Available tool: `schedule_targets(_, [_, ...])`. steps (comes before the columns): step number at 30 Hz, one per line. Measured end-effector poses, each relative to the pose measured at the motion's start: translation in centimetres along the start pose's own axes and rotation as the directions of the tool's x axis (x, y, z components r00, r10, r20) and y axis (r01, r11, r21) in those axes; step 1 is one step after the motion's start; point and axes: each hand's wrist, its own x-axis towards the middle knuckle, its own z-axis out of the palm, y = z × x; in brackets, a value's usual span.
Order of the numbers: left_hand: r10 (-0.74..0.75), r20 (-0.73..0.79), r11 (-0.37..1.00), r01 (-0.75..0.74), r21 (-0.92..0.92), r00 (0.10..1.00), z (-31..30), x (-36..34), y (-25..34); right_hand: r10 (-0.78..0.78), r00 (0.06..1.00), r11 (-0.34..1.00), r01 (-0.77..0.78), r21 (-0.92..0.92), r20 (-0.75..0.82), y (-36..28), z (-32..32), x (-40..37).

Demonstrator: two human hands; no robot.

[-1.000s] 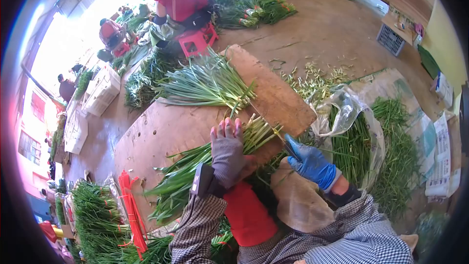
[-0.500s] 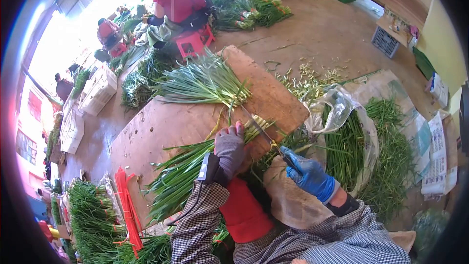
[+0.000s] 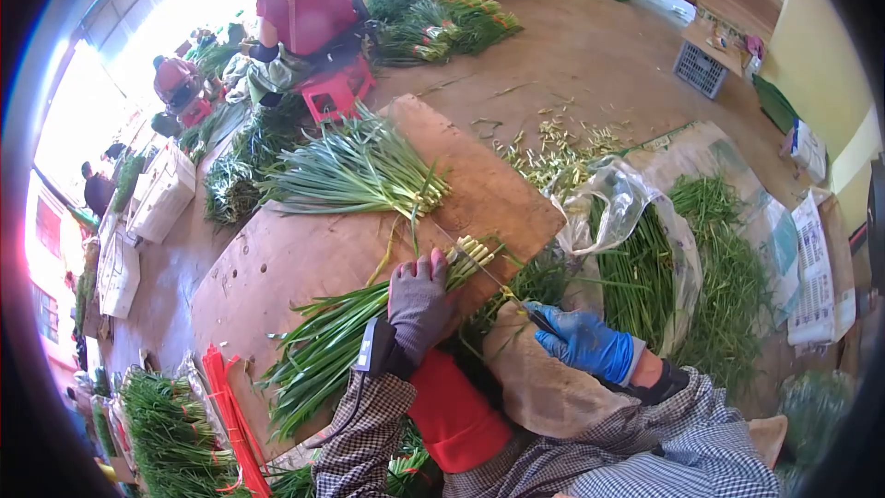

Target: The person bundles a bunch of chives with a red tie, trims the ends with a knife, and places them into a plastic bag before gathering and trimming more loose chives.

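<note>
Pinning green bunch [image 3: 323,337] flat on counter [image 3: 249,304], left hand [image 3: 418,304] curls fingers over the stems, probably to keep them lined up; right hand [image 3: 587,346] is closed round knife handle [image 3: 540,316], blade [image 3: 483,269] by the pale stem ends [image 3: 472,252], contact unclear, likely aimed clear of the fingers; second bunch [image 3: 355,171] lies near blade tip on same counter, apparently placed within reach

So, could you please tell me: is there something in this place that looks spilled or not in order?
Yes, mildly: many pale cut stem pieces lie scattered on the floor beyond the board. They look untidy compared with the roughly aligned green bunch under the left hand.
</note>
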Motion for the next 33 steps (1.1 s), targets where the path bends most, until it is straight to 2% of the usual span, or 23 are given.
schedule_targets(2, [0.006, 0.024, 1.0, -0.006, -0.004, 1.0, -0.5, 0.1, 0.3, 0.096, 0.991, 0.995, -0.092, -0.048, 0.089, -0.4, -0.4, 0.9])
schedule_targets(5, [0.008, 0.077, 1.0, -0.008, -0.011, 0.997, -0.6, 0.1, 0.6, 0.141, 0.979, 0.987, -0.129, -0.092, 0.146, 1.4, 1.2, 5.3])
schedule_targets(7, [0.016, 0.006, 0.998, -0.016, 0.053, 1.0, 0.0, 0.4, 0.3, 0.092, 0.988, 0.989, -0.076, -0.128, 0.124, 2.7, 2.6, 8.4])
schedule_targets(9, [0.012, 0.009, 0.999, -0.012, 0.037, 1.0, -0.2, 0.2, 0.3, 0.05, 0.992, 0.985, -0.03, -0.169, 0.118, 3.4, 3.0, 8.8])
schedule_targets(11, [0.021, 0.024, 0.996, -0.019, -0.088, 1.0, -1.0, 0.2, 0.2, 0.034, 0.992, 0.989, -0.016, -0.147, 0.119, 3.2, 1.9, 8.0])
schedule_targets(12, [0.022, 0.023, 0.996, -0.02, -0.085, 0.999, -1.7, 0.4, 0.0, 0.032, 0.993, 0.989, -0.015, -0.146, 0.117, 2.5, 0.7, 7.1])
schedule_targets(14, [-0.038, 0.175, 0.99, 0.061, -0.129, 0.984, -2.6, 1.3, -0.1, 0.288, 0.929, 0.956, -0.267, -0.118, 0.231, 0.0, -3.1, 4.8])
schedule_targets(15, [-0.04, 0.178, 0.989, 0.064, -0.13, 0.983, -2.7, 1.9, -0.1, 0.289, 0.928, 0.956, -0.268, -0.118, 0.235, 0.3, -4.0, 4.0])
schedule_targets(17, [-0.117, 0.402, 0.992, 0.123, 0.011, 0.908, -2.7, 3.2, -0.3, 0.356, 0.913, 0.929, -0.324, -0.176, 0.197, 1.4, -5.3, 2.6])
schedule_targets(18, [-0.119, 0.393, 0.991, 0.088, 0.098, 0.912, -2.5, 3.5, 0.0, 0.358, 0.912, 0.929, -0.328, -0.17, 0.199, 2.4, -5.7, 2.1])
schedule_targets(20, [-0.124, 0.434, 0.99, 0.08, 0.12, 0.892, -2.2, 3.9, 0.4, 0.268, 0.955, 0.893, -0.297, -0.337, -0.13, 4.5, -6.1, 1.8])
schedule_targets(22, [-0.133, 0.477, 0.986, 0.07, 0.148, 0.869, -2.3, 4.2, 0.8, 0.234, 0.96, 0.908, -0.272, -0.319, -0.153, 5.7, -7.1, 1.1])
schedule_targets(23, [-0.083, 0.495, 0.985, -0.004, 0.173, 0.865, -2.2, 4.1, 1.1, 0.202, 0.963, 0.916, -0.25, -0.315, -0.176, 5.9, -7.5, 0.8])
schedule_targets(24, [-0.032, 0.513, 0.977, -0.08, 0.195, 0.858, -2.2, 4.1, 1.4, 0.251, 0.955, 0.91, -0.289, -0.297, -0.157, 5.9, -7.8, 0.4])
schedule_targets(25, [-0.024, 0.517, 0.976, -0.093, 0.199, 0.856, -2.0, 4.2, 1.6, 0.257, 0.952, 0.91, -0.296, -0.289, -0.166, 5.8, -7.9, 0.3])
schedule_targets(27, [0.162, 0.474, 0.904, -0.322, 0.28, 0.865, -1.0, 4.8, 1.6, 0.278, 0.948, 0.938, -0.303, -0.169, -0.158, 5.8, -7.7, -0.1])
schedule_targets(28, [0.144, 0.504, 0.848, -0.368, 0.381, 0.852, -0.6, 5.1, 1.5, 0.24, 0.951, 0.954, -0.268, -0.135, -0.194, 6.2, -7.2, -0.2])
schedule_targets(29, [0.159, 0.509, 0.843, -0.385, 0.376, 0.846, -0.5, 5.5, 1.1, 0.253, 0.946, 0.951, -0.282, -0.129, -0.205, 6.1, -7.3, -0.3])
schedule_targets(32, [0.391, 0.274, 0.797, -0.472, 0.378, 0.879, -0.7, 6.1, -1.2, 0.248, 0.94, 0.954, -0.279, -0.113, -0.233, 6.0, -6.8, -0.2])
schedule_targets(33, [0.404, 0.282, 0.789, -0.488, 0.373, 0.87, -0.7, 6.2, -1.9, 0.189, 0.94, 0.967, -0.229, -0.114, -0.284, 6.3, -6.5, -0.1])
